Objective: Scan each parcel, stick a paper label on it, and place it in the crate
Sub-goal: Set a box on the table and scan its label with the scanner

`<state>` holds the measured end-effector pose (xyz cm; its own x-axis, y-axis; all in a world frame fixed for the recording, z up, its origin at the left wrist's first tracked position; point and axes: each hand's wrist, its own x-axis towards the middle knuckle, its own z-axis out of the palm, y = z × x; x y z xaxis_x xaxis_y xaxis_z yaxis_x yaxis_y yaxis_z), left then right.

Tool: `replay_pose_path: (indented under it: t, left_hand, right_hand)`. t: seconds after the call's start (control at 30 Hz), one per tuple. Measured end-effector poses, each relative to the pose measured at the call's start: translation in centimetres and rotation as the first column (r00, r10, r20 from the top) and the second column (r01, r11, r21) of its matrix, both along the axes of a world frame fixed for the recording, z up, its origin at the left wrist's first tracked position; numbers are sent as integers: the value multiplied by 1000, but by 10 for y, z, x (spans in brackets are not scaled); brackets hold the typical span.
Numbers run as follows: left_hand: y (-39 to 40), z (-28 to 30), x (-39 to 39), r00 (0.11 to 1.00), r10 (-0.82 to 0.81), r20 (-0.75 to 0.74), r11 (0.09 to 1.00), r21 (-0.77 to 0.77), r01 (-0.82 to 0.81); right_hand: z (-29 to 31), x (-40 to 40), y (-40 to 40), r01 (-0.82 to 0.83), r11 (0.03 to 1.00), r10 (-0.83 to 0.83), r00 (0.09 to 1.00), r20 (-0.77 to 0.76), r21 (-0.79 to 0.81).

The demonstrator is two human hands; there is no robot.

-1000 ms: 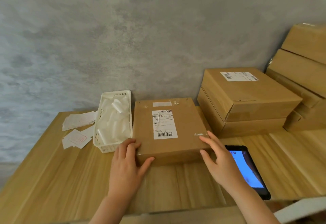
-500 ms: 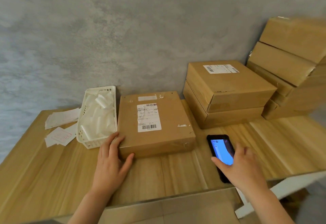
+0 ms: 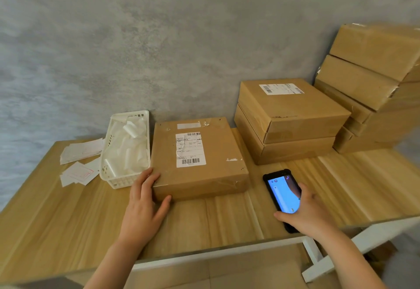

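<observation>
Stiff, likely light parcel [image 3: 200, 159]: left hand [image 3: 145, 207] fingers spread clasp its near corner; right hand [image 3: 306, 213] fingers curl around the scanner [image 3: 281, 195].

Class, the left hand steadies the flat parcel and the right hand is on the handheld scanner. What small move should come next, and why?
Probably lift the scanner with the right hand and aim it at the barcode label on the parcel: the label faces up, the left hand braces the parcel's corner.
</observation>
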<state>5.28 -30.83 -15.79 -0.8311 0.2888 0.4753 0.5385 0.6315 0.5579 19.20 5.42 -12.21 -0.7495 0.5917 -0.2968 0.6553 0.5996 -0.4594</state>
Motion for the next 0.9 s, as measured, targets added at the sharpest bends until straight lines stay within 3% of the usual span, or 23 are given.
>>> replay_pose_path:
  t: [0.4,0.6,0.73,0.9]
  left_hand:
    - [-3,-2,-2,999,-22,39,1000,20,21]
    - [-4,-2,-2,999,-37,39,999,21,36]
    - [-5,-3,-1,998,-45,33,999,27,44]
    - [-5,-3,-2,998,-51,21,998,40,50]
  right_hand:
    - [67,-4,-11,-82,993,65,981,-181,-87]
    - [110,-17,-49,-256,954,242,965,-104,-158]
    - [133,-32,-76,-392,910,389,920,-47,-133]
    - [144,-40,-94,-458,881,461,888,-4,-117]
